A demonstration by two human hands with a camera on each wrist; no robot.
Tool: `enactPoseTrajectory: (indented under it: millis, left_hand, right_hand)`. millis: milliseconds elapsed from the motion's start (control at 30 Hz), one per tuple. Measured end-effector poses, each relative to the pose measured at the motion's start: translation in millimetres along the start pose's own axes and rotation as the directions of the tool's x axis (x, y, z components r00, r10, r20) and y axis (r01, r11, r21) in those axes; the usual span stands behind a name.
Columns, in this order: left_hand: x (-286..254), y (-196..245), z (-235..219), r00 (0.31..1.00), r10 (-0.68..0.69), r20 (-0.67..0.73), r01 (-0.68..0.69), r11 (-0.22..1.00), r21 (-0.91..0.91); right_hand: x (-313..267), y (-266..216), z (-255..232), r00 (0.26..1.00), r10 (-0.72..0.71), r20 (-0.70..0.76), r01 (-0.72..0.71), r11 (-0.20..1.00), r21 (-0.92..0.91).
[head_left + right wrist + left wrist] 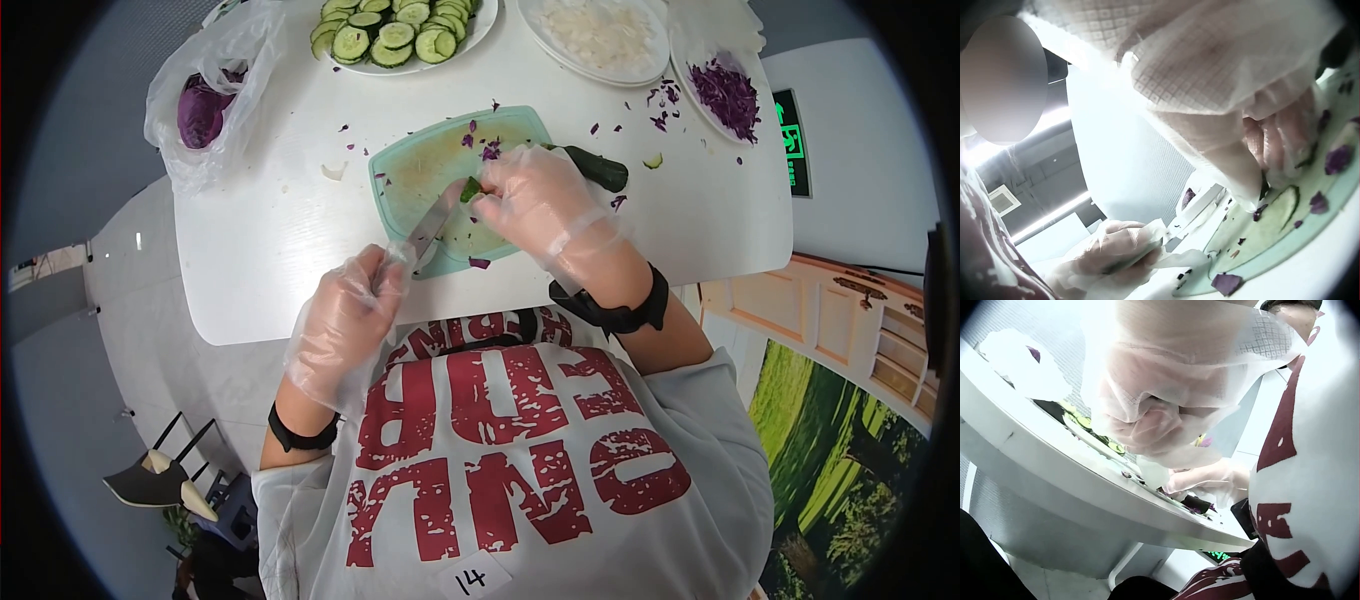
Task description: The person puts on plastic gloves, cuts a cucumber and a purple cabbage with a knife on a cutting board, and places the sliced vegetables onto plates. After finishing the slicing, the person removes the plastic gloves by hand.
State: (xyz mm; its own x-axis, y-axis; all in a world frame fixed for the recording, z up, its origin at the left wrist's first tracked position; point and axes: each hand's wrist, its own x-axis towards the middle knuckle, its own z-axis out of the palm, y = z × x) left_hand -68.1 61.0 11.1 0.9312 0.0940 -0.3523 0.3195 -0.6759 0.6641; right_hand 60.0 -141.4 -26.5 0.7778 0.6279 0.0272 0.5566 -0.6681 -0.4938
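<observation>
My left hand (350, 305), in a clear plastic glove, grips the handle of a knife (436, 218), its blade slanting up over the green cutting board (400, 160). At the blade's tip, my gloved right hand (545, 200) pinches a small dark-green piece of cucumber (471, 189) between thumb and fingers. A longer length of cucumber (598, 169) lies just past the right hand, at the board's right side. In the right wrist view a pale cucumber slice (1282, 209) sits on the board near the right fingertips, with purple cabbage bits (1227, 284) around it.
Along the far side stand a plate of cucumber slices (395, 36), a plate of pale white pieces (600, 35) and a plate of shredded purple cabbage (725, 98). A plastic bag (235, 130) with purple cabbage (203, 112) lies at left. Cabbage scraps dot the white table (260, 260).
</observation>
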Motion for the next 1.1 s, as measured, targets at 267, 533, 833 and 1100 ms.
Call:
enactPoseTrajectory:
  millis: [267, 533, 833, 1100]
  left_hand:
    - [-0.2, -4.2, 8.0, 0.995, 0.082, -0.055, -0.080, 0.996, 0.042]
    - [0.6, -4.9, 13.0, 0.986, 0.120, -0.119, -0.107, 0.988, 0.111]
    - [-0.2, 0.0, 9.1, 0.989, 0.073, -0.129, -0.061, 0.994, 0.092]
    - [0.4, -6.8, 12.3, 0.985, 0.091, -0.147, -0.071, 0.988, 0.135]
  right_hand:
    - [-0.4, -4.8, -5.0, 1.000, 0.013, 0.011, -0.013, 0.999, -0.047]
    - [-2.5, -12.0, -11.7, 0.999, 0.000, -0.047, -0.001, 1.000, -0.032]
    - [0.8, -14.7, -10.8, 1.000, 0.017, -0.021, -0.018, 0.998, -0.056]
    - [1.8, -7.7, 0.0, 0.992, -0.010, -0.125, 0.015, 0.999, 0.043]
